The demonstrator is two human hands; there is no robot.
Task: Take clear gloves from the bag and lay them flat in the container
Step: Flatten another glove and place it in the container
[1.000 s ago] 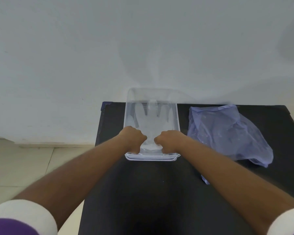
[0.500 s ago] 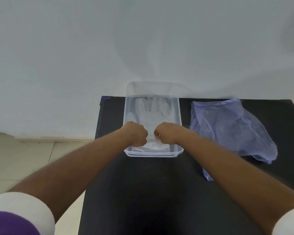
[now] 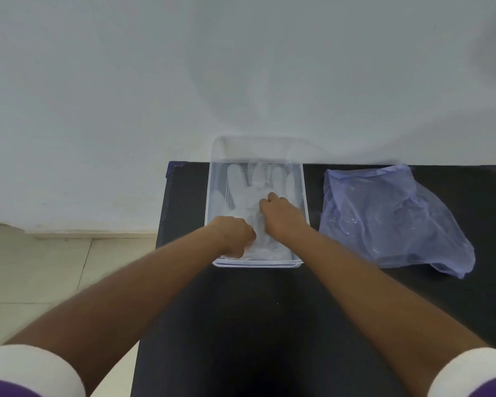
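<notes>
A clear glove [image 3: 241, 190] lies flat inside the clear plastic container [image 3: 305, 196], its fingers pointing toward the wall. My left hand [image 3: 232, 234] is curled at the near left corner of the container, closed on the glove's cuff. My right hand [image 3: 281, 216] reaches further in, over the glove's palm, with fingertips pinched down on the film. Both hands hide the cuff and part of the palm. The crumpled blue-tinted plastic bag [image 3: 390, 219] lies to the right of the container, apart from both hands.
Container and bag sit on a black table [image 3: 241, 325] pushed against a white wall [image 3: 241, 81]. The table's left edge drops to a tiled floor [image 3: 55, 267]. My forearms cross the table's near half.
My right hand has slid forward from the cuff, beside the left hand, onto the glove's palm. The left hand stays at the cuff. The view has shifted slightly.
</notes>
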